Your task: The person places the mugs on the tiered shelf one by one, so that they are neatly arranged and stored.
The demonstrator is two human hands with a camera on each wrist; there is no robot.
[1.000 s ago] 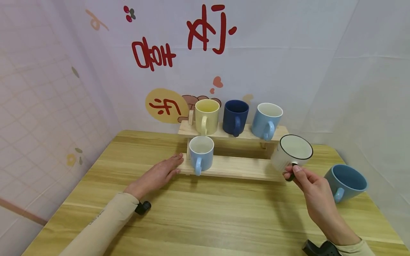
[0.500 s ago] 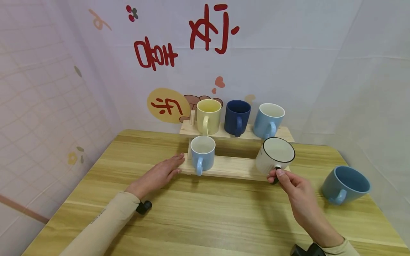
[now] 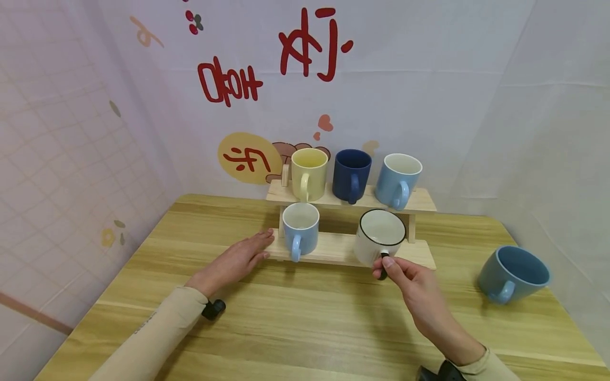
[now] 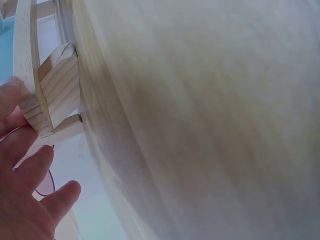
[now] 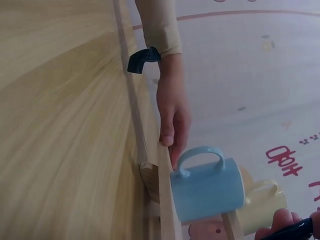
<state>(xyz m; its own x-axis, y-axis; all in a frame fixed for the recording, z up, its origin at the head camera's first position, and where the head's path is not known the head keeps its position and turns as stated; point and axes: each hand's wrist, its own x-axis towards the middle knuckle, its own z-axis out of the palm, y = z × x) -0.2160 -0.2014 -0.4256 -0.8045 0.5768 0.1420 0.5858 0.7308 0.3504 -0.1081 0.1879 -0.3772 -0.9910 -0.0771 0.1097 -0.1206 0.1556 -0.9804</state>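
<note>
My right hand [image 3: 419, 291] pinches the black handle [image 3: 384, 266] of a white mug with a black rim [image 3: 371, 248]. That mug overlaps the lower tier of a wooden two-tier rack [image 3: 335, 247] in the head view. My left hand [image 3: 238, 262] rests with fingers extended at the left end of that tier; in the left wrist view its fingertips [image 4: 12, 90] touch the end of the board. A light blue mug [image 3: 301, 235] stands on the tier's left part. On the upper tier stand a yellow mug [image 3: 308, 177], a navy mug [image 3: 351, 177] and another light blue mug [image 3: 397, 182].
A wide grey-blue mug [image 3: 512, 275] sits on the wooden table [image 3: 295, 328] at the right, near the table's edge. Behind the rack hangs a white cloth backdrop [image 3: 405, 95] with red lettering.
My right hand has carried the white mug leftward, from beyond the rack's right end to over the lower tier. My left hand keeps its place at the rack's left end.
</note>
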